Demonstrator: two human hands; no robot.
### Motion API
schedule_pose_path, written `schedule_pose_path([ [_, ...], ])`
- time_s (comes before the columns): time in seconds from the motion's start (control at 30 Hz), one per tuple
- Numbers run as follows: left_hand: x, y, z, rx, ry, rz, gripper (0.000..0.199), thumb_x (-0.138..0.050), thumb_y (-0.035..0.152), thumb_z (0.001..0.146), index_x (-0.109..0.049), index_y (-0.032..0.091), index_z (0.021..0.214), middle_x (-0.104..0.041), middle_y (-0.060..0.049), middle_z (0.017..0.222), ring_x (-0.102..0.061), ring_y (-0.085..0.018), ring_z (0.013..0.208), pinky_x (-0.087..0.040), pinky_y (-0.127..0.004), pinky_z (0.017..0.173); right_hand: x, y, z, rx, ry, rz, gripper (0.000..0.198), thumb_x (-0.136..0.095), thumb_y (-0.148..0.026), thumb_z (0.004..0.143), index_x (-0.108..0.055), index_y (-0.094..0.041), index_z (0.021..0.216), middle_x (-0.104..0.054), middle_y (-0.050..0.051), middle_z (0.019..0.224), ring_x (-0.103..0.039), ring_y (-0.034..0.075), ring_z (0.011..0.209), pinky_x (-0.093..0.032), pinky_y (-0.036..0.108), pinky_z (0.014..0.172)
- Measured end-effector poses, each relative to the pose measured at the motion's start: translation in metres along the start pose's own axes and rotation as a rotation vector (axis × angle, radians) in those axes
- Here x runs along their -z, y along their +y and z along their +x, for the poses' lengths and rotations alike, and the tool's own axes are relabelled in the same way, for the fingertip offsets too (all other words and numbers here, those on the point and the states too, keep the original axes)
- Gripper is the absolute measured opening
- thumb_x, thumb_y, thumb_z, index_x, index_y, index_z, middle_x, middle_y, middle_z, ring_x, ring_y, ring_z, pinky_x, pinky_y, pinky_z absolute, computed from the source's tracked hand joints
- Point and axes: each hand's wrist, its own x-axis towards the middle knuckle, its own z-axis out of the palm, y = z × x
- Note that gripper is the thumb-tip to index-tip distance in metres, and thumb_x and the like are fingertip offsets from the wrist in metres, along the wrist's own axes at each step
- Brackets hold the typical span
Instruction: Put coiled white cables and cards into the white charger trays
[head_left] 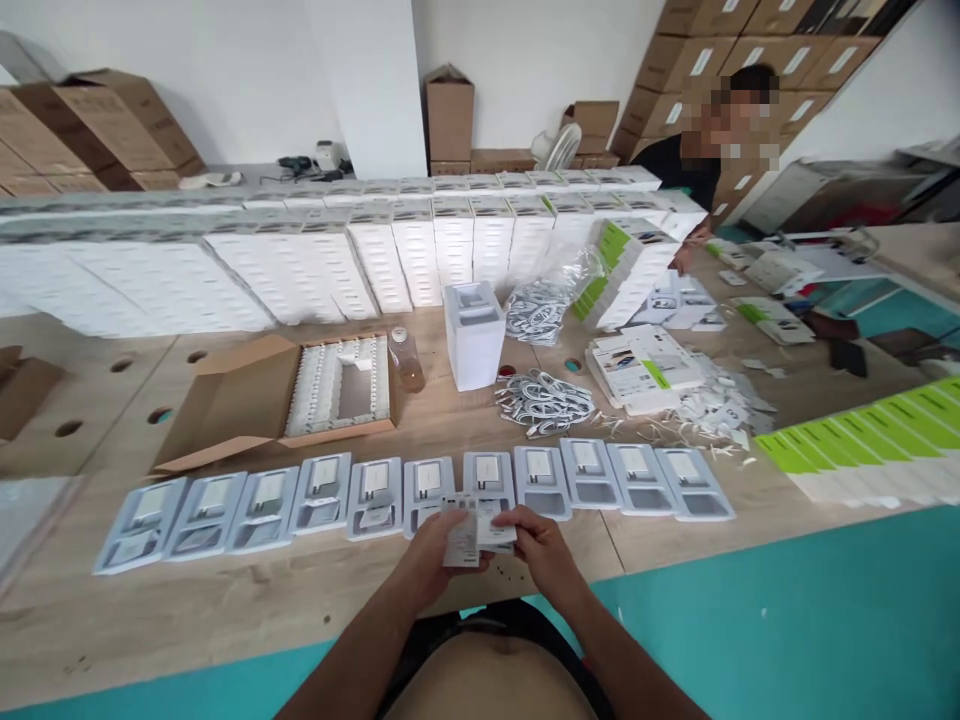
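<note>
My left hand (435, 553) is closed on a small stack of printed leaflets (461, 540), held above the table's front edge. Between the thumb and fingers of my right hand (544, 550) is a folded leaflet (495, 525), which overlaps the stack. Just beyond both hands runs a row of white plastic trays (544, 505), each with a white charger plug (538, 464) in its upper compartment. Trays on the left, such as the far-left tray (139, 525), also have a paper in the lower compartment. Lower compartments of the right-hand trays show no paper.
Behind the trays lie an open carton (277, 400), a bottle (406, 360), a stack of white trays (476, 340) and bundles of white cables (544, 402). White boxes (300, 265) form a long wall at the back. Green-and-white boxes (870, 440) line the right side. Another person (697, 150) is at the back right.
</note>
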Motion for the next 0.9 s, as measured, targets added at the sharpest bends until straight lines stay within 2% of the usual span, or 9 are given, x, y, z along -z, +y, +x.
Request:
schedule_pose_path([
  [0.1,0.009,0.002,0.002,-0.058,-0.07,0.141,0.042,-0.076,0.038,0.073,-0.066,0.01,0.102,-0.073,-0.012,0.086,-0.065,-0.018,0.064,-0.054,-0.029,0.058,-0.008,0.004,-0.009,0.049,0.031,-0.076,0.021,-0.056,-0.028,0.077,-0.074,-0.021,0.086,-0.058,-0.001,0.07,-0.048,0.011,0.06,-0.039,0.024,0.057],
  [0.23,0.022,-0.002,0.005,-0.11,-0.084,0.324,0.033,-0.075,0.033,0.071,-0.069,0.011,0.094,-0.073,-0.008,0.078,-0.062,-0.017,0.057,-0.053,-0.029,0.056,-0.018,0.005,-0.021,-0.065,0.101,0.044,0.035,-0.053,-0.039,0.084,-0.068,-0.019,0.107,-0.059,-0.001,0.065,-0.05,0.012,0.056,-0.035,0.023,0.049],
  [0.4,0.032,-0.007,0.004,-0.133,-0.094,0.387,0.022,-0.072,0.034,0.073,-0.07,0.014,0.082,-0.071,-0.005,0.069,-0.062,-0.018,0.056,-0.051,-0.028,0.052,-0.027,0.009,-0.024,-0.096,0.092,-0.106,0.034,-0.066,-0.05,0.079,-0.068,-0.016,0.08,-0.057,-0.002,0.058,-0.044,0.01,0.049,-0.033,0.023,0.046],
  [0.57,0.031,-0.007,0.006,-0.22,-0.038,0.392,0.02,-0.073,0.033,0.072,-0.07,0.015,0.081,-0.069,-0.003,0.066,-0.059,-0.016,0.054,-0.046,-0.025,0.047,-0.029,0.018,-0.015,-0.059,0.026,-0.141,0.036,-0.067,-0.054,0.077,-0.065,-0.018,0.075,-0.057,-0.003,0.056,-0.045,0.01,0.047,-0.036,0.023,0.045],
  [0.63,0.025,-0.012,0.012,-0.243,-0.007,0.378,0.018,-0.073,0.032,0.072,-0.069,0.015,0.079,-0.067,-0.002,0.063,-0.057,-0.015,0.053,-0.044,-0.024,0.046,-0.019,0.02,-0.008,-0.076,-0.024,-0.168,0.037,-0.069,-0.055,0.074,-0.064,-0.018,0.078,-0.058,-0.003,0.056,-0.046,0.01,0.045,-0.036,0.023,0.044],
  [0.7,0.017,-0.02,0.019,-0.23,0.014,0.349,0.017,-0.073,0.031,0.072,-0.069,0.015,0.076,-0.066,-0.001,0.062,-0.057,-0.015,0.052,-0.045,-0.024,0.047,0.003,0.02,0.002,-0.055,-0.046,-0.321,0.037,-0.066,-0.055,0.075,-0.065,-0.019,0.08,-0.061,-0.002,0.06,-0.052,0.013,0.049,-0.04,0.023,0.046],
  [0.8,0.001,-0.032,0.028,-0.156,0.052,0.263,0.019,-0.071,0.032,0.074,-0.067,0.015,0.081,-0.068,-0.002,0.065,-0.061,-0.017,0.054,-0.048,-0.026,0.05,0.051,0.016,0.025,0.005,0.07,-0.655,0.035,-0.053,-0.05,0.082,-0.067,-0.018,0.084,-0.068,0.003,0.073,-0.061,0.018,0.064,-0.046,0.027,0.057],
  [0.9,-0.011,-0.038,0.029,-0.06,0.099,0.138,0.024,-0.062,0.031,0.08,-0.065,0.013,0.096,-0.071,-0.006,0.074,-0.066,-0.019,0.061,-0.054,-0.03,0.056,0.095,0.016,0.052,-0.023,0.194,-0.862,0.023,-0.055,-0.037,0.082,-0.067,-0.018,0.083,-0.069,0.005,0.076,-0.063,0.021,0.074,-0.045,0.029,0.066],
])
